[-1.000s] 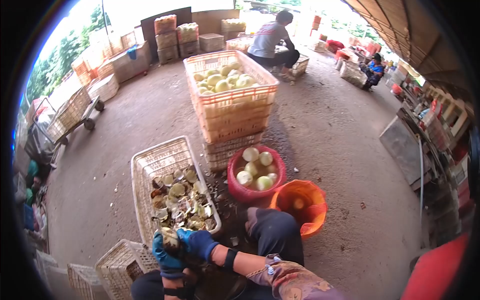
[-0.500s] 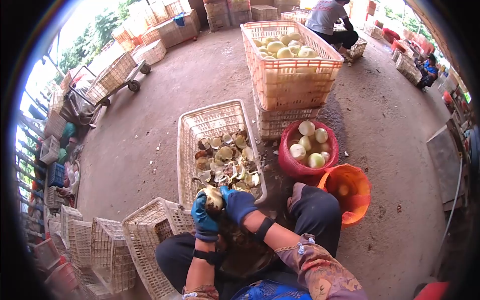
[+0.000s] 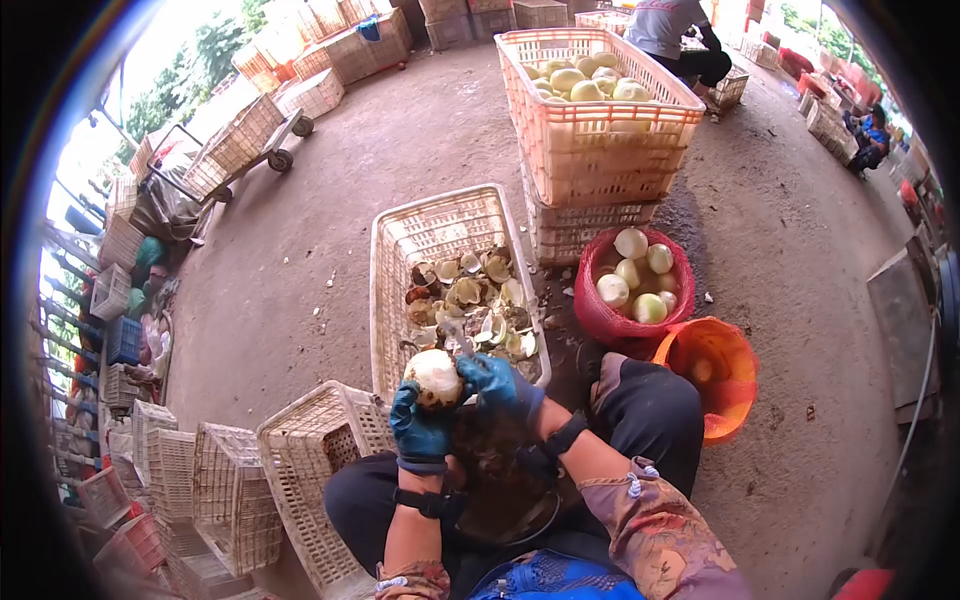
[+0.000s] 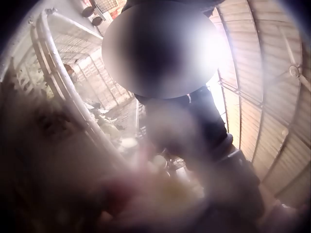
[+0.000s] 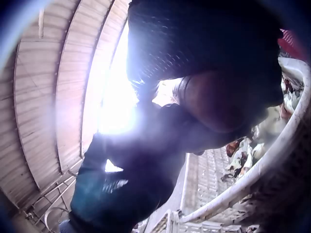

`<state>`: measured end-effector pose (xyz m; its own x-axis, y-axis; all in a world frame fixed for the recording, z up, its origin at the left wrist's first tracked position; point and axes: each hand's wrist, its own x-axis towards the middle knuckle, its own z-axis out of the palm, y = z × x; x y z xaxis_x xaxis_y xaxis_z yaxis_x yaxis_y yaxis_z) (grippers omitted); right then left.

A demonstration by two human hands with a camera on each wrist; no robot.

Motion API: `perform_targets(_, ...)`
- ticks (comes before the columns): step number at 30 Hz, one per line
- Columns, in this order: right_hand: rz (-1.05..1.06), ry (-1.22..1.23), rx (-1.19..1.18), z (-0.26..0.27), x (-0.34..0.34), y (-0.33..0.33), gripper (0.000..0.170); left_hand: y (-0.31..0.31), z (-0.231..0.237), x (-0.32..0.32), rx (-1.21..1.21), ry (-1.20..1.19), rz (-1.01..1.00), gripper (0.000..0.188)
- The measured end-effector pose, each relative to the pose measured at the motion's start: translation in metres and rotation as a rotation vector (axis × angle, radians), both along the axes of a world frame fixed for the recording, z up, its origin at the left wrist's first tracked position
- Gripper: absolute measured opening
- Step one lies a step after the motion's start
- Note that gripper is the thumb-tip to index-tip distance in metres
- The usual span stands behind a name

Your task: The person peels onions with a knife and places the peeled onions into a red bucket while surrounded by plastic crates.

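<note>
In the head view, my blue-gloved left hand (image 3: 418, 435) holds a round, pale vegetable (image 3: 434, 378) with dark patches around its lower edge. On its right side is my gloved right hand (image 3: 500, 385), fingers curled round what looks like a knife; its thin grey blade (image 3: 459, 336) points up and away. Both hands are at the near end of a white crate (image 3: 384, 290) holding peelings and cut pieces (image 3: 466, 291). The left wrist view is mostly blurred. Dark gloves fill much of the right wrist view, hiding the grip.
Right of the crate stand a red-lined tub (image 3: 622, 325) of pale peeled vegetables and an orange bucket (image 3: 735, 370). Beyond are stacked crates (image 3: 610, 150) with more vegetables. An empty crate (image 3: 290, 450) lies tilted at left. A person in grey (image 3: 660, 25) sits farther back.
The head view has tilted down and turned left. The held vegetable now shows a broad pale face where it looked browner. The right hand has shifted beside it, and the blade shape has come into view.
</note>
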<state>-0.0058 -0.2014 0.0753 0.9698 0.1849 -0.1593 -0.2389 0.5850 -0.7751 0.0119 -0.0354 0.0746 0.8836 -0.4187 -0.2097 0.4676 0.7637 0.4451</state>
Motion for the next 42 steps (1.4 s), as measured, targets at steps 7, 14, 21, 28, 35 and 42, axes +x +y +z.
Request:
perform_targets(7,0.011,-0.2,0.127,0.032,-0.015,-0.003,0.051,-0.02,0.039,-0.012,0.201,-0.35,0.046,0.063)
perform_targets(14,-0.377,-0.309,-0.119,0.018,-0.01,0.005,0.058,-0.01,0.007,-0.002,0.17,-0.077,-0.018,0.043)
perform_targets(21,-0.306,-0.713,-1.12,0.019,-0.028,0.01,0.051,-0.003,0.023,0.006,-0.096,0.079,-0.101,0.04)
perform_targets(28,-0.301,-0.485,-1.183,0.027,-0.037,0.018,0.033,0.007,0.007,0.002,0.069,0.08,0.062,0.057)
perform_targets(35,-0.119,-0.579,-1.479,0.02,-0.04,0.02,0.036,0.012,0.008,0.003,-0.203,-0.049,-0.075,0.059)
perform_targets(42,-0.03,-0.564,-1.463,0.013,-0.039,0.022,0.032,0.011,-0.01,0.003,0.26,-0.07,0.16,0.054)
